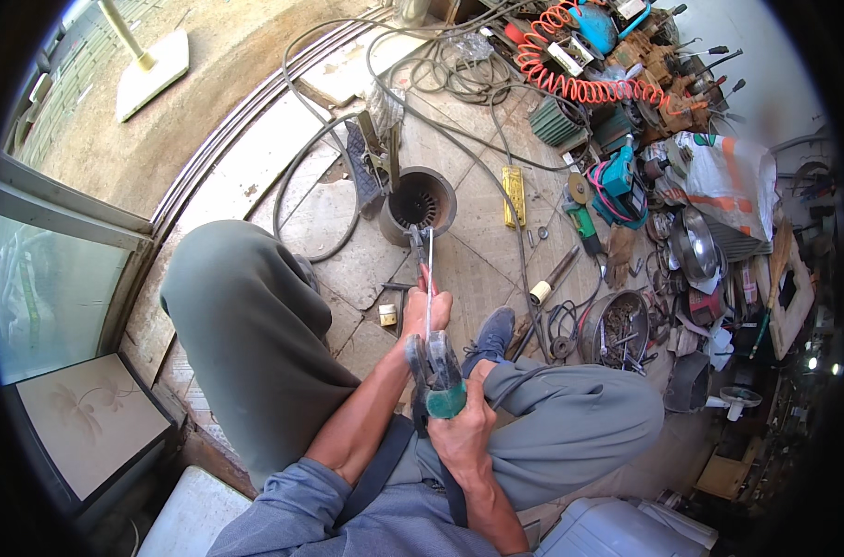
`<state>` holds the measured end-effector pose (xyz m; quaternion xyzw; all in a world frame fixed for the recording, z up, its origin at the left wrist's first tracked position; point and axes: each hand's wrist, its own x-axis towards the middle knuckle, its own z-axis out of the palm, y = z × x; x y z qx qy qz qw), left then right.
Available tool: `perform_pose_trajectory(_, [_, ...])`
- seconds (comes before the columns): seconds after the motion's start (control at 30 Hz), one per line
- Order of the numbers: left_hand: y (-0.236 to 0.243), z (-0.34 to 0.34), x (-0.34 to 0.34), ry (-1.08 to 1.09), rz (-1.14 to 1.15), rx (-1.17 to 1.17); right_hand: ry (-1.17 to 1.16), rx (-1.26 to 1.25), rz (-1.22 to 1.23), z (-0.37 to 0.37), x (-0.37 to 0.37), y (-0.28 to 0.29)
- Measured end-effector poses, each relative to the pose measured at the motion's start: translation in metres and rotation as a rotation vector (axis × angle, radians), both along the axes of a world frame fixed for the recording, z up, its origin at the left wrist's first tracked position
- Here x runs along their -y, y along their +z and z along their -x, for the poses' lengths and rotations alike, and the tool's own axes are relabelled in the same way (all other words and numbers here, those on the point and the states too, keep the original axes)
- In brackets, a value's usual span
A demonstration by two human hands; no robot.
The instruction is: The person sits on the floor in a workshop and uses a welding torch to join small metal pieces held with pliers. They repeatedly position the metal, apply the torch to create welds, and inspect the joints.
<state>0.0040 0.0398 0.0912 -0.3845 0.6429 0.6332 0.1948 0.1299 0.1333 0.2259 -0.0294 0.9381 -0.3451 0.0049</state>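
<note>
Between my knees a round metal motor housing (391,221) stands on the floor, its open top showing a ring of dark slots. My left hand (428,313) is closed around red-handled pliers (423,266), whose jaws are at the housing's near rim. Closer to my body, my right hand (465,434) grips a green-and-black welding electrode holder (445,401). From its jaws a thin pale rod (429,297) runs forward past my left hand to the same rim. Whether the rod's tip touches the metal I cannot tell.
A dark metal bracket (368,167) stands beside the housing. Cables (477,160) loop over the tiles. A yellow box (514,197), an angle grinder (584,221), a teal power tool (617,183) and a metal bowl of small parts (615,330) lie rightward. A small jar (387,315) is near my left forearm.
</note>
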Motion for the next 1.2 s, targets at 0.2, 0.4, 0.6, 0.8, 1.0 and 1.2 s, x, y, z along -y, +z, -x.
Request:
perform_pose_trajectory(0.2, [-0.015, 0.001, 0.000, -0.081, 0.042, 0.049, -0.008, 0.008, 0.012, 0.000, -0.001, 0.000])
perform_pose_trajectory(0.4, [-0.008, -0.002, 0.001, -0.055, 0.129, 0.026, -0.048, 0.025, 0.027, 0.001, -0.001, 0.005])
perform_pose_trajectory(0.6, [0.008, -0.004, 0.000, -0.058, 0.205, 0.012, -0.046, 0.027, 0.043, 0.002, -0.003, 0.003])
perform_pose_trajectory(0.8, [0.012, -0.004, 0.002, -0.093, 0.249, 0.019, -0.040, 0.054, 0.049, 0.004, -0.002, 0.006])
perform_pose_trajectory(1.0, [0.014, -0.004, 0.002, -0.102, 0.243, 0.024, -0.039, 0.076, 0.057, 0.004, -0.001, 0.004])
perform_pose_trajectory(1.2, [0.020, -0.003, 0.005, -0.127, 0.239, 0.040, -0.042, 0.092, 0.045, 0.004, -0.001, 0.003])
